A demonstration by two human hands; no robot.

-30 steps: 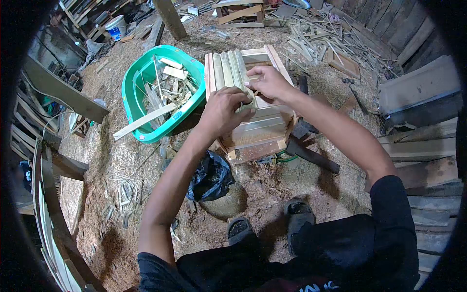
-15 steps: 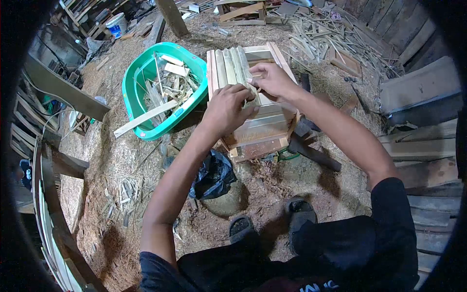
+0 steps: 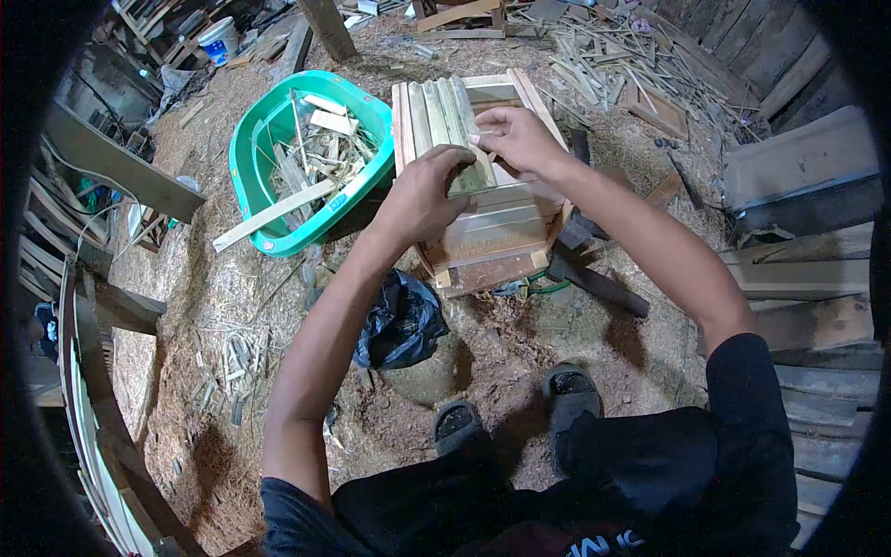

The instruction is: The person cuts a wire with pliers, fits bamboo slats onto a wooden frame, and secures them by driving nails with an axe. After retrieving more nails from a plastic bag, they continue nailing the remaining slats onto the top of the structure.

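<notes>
A wooden box frame (image 3: pixel 487 241) stands on the floor in front of me, with several narrow wooden slats (image 3: pixel 436 116) side by side across the left part of its top. My left hand (image 3: pixel 425 193) rests over the near ends of the slats, its thumb and fingers curved but apart. Close to the right edge of the slats is my right hand (image 3: pixel 520 144), thumb and forefinger bent together in a pinch. A small pale spot shows at those fingertips; what they hold, if anything, I cannot make out. Part of the box's top is uncovered beyond my right hand.
Left of the box sits a green plastic tub (image 3: pixel 246 176) with wood offcuts in it. A black plastic bag (image 3: pixel 401 320) lies near my feet. Scrap sticks (image 3: pixel 617 70) are piled at the back right, and boards (image 3: pixel 807 278) are stacked along the right. A post (image 3: pixel 327 28) stands behind.
My left hand has loosened at the slat ends, its thumb and fingers farther apart. My right hand has shifted slightly away from it. The whole view has tilted a little.
</notes>
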